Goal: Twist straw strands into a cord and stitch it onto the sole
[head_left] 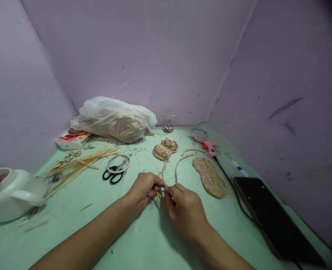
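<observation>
A thin braided straw cord runs down from a coiled straw piece made of two rounded lobes. My left hand pinches the cord near its lower end, thumb and forefinger together. Right beside it, my right hand pinches the same spot, the two sets of fingertips nearly touching. Loose strand ends hang below the fingers. To the right lies a flat, sole-shaped coiled straw piece. Another length of cord curves across the table between the two pieces.
Scissors lie under a white ring at left, near straw strips. A white pot stands far left. Behind are a plastic bag and a bead jar. A pink glue gun and dark phone lie right.
</observation>
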`<state>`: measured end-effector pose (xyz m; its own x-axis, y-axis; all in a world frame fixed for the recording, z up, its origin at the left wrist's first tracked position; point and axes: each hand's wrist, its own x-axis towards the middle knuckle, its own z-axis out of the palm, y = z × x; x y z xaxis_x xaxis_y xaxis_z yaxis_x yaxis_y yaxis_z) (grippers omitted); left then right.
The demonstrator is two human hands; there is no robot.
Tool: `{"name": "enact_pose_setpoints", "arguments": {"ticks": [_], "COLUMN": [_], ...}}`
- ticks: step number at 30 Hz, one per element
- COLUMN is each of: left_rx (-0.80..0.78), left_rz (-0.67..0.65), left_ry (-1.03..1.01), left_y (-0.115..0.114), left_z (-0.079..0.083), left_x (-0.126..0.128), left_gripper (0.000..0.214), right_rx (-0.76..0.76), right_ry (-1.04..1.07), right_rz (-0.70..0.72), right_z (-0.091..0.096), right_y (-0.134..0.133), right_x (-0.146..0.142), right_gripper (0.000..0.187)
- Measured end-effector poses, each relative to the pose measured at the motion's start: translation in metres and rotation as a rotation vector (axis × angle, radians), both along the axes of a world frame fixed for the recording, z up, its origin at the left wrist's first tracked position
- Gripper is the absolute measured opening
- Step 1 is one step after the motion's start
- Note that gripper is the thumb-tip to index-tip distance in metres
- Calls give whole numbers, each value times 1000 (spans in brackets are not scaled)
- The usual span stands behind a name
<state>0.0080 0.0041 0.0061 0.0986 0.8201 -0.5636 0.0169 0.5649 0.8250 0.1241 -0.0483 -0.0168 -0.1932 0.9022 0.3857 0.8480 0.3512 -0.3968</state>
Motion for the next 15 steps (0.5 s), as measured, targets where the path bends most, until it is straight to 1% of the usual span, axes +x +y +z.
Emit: {"name": "enact_pose_setpoints", "arguments": {"ticks": [3, 6, 10, 13, 15], "left_rx": [-17, -8, 25, 64, 78], "left_rz": [0, 3, -5, -20, -19], "left_ry": [-29, -45, -43, -37, -28], "left_y": [1, 1, -1, -3, -3], "left_z": [0, -1, -4, -3, -2], "left_x": [-1, 1, 2, 3, 3], "left_gripper": [12, 14, 8, 7, 7], "right_rx": [5, -11, -53, -84, -82], "right_ry": [39, 130, 251, 310, 365], "right_rz": [37, 100, 163, 224, 202], "right_z": [-2, -4, -5, -1, 6], "right_y": [0, 0, 1, -1, -1], "right_x": [-2, -6, -7, -4, -1], "right_gripper": [23, 22, 20, 19, 16]}}
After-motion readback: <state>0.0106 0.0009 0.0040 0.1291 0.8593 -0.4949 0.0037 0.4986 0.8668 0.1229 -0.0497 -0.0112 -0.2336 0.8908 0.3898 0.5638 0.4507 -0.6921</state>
